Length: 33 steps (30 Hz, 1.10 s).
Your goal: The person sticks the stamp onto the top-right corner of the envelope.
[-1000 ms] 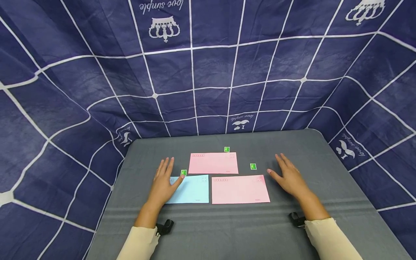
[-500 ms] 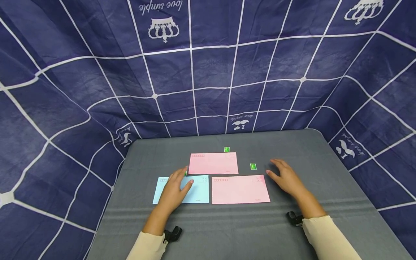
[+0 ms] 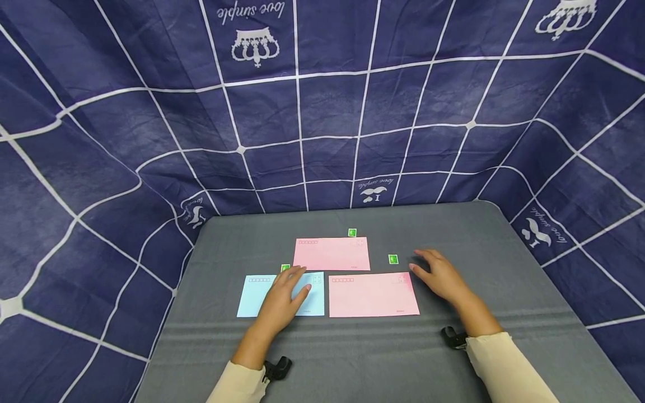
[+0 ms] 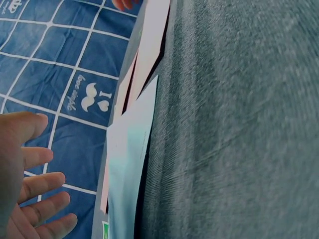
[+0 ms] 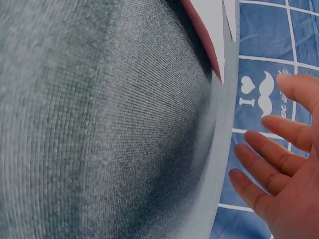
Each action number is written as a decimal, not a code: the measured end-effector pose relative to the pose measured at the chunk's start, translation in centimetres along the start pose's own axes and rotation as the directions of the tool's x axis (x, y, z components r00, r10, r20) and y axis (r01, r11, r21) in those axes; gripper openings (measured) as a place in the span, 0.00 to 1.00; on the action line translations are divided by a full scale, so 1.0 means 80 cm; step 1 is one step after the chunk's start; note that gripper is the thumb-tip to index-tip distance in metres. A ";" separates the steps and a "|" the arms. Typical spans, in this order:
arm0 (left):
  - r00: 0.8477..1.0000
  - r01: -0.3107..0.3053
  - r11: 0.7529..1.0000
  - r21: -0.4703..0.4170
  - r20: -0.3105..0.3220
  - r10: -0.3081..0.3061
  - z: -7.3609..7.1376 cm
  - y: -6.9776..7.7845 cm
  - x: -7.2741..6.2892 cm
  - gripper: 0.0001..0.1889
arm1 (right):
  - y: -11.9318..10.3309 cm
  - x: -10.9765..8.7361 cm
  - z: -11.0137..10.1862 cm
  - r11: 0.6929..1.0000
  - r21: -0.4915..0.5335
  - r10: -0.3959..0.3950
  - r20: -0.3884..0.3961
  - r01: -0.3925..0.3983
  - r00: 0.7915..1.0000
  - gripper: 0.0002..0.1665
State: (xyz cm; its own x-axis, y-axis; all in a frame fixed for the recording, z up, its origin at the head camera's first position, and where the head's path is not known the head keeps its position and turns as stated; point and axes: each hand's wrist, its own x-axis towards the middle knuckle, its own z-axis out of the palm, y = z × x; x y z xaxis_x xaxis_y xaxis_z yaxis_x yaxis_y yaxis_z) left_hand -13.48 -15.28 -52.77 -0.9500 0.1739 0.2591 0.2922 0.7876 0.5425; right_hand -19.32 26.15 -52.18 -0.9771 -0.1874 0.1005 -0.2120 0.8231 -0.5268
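On the grey table [image 3: 353,358]: nothing yet lifted

Left hand [image 3: 282,302]: fingers relaxed, grasping nothing; it was poised above the blue envelope [image 3: 253,294], which lay flat.
Right hand [image 3: 444,281]: likewise relaxed and unladen, it hung just right of the front pink envelope [image 3: 374,295].
Rear pink envelope [image 3: 331,254]: lay flat, behind both.
Left green stamp [image 3: 285,267]: lay near the blue envelope's far edge, just beside the left fingertips in the head view.
Rear green stamp [image 3: 352,232]: lay at the rear pink envelope's far edge, overlap unclear.
Right green stamp [image 3: 393,259]: lay between that envelope and the right hand.
Step, by judgement: was an approach, before any pickup.
Next move, by judgement: called for a fine thumb-and-finger pinch on one thin stamp.
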 end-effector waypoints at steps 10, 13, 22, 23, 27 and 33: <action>0.999 -0.024 0.999 0.044 0.022 0.024 0.009 0.009 0.000 0.23 | -0.003 0.004 0.004 1.000 0.012 -0.014 -0.001 0.014 1.000 0.29; 0.999 -0.032 0.999 0.040 0.026 0.031 0.013 0.012 -0.001 0.22 | -0.005 0.006 0.005 1.000 0.018 -0.016 0.005 0.016 1.000 0.28; 0.996 -0.057 0.998 0.010 0.065 0.056 0.020 0.027 -0.004 0.22 | -0.008 0.014 0.011 0.999 0.033 -0.030 0.019 0.029 0.999 0.23; 0.996 -0.063 0.998 0.005 0.069 0.063 0.021 0.029 -0.004 0.22 | -0.008 0.015 0.012 0.999 0.034 -0.032 0.024 0.031 0.999 0.23; 0.994 -0.069 0.998 0.000 0.089 0.069 0.025 0.032 -0.004 0.21 | -0.009 0.017 0.015 0.999 0.037 -0.034 0.041 0.033 0.999 0.23; 0.989 -0.112 0.994 0.015 0.099 0.110 0.034 0.035 -0.004 0.21 | -0.010 0.020 0.021 0.999 0.046 -0.026 0.055 0.024 0.998 0.22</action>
State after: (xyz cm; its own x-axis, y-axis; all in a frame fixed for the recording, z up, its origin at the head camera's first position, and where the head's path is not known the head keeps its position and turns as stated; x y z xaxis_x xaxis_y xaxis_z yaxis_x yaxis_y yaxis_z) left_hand -12.63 -11.54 -53.50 -0.9182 0.3173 0.2370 0.3953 0.7721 0.4976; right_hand -20.73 24.29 -53.05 -0.9689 -0.2383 0.0673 -0.2341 0.7930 -0.5625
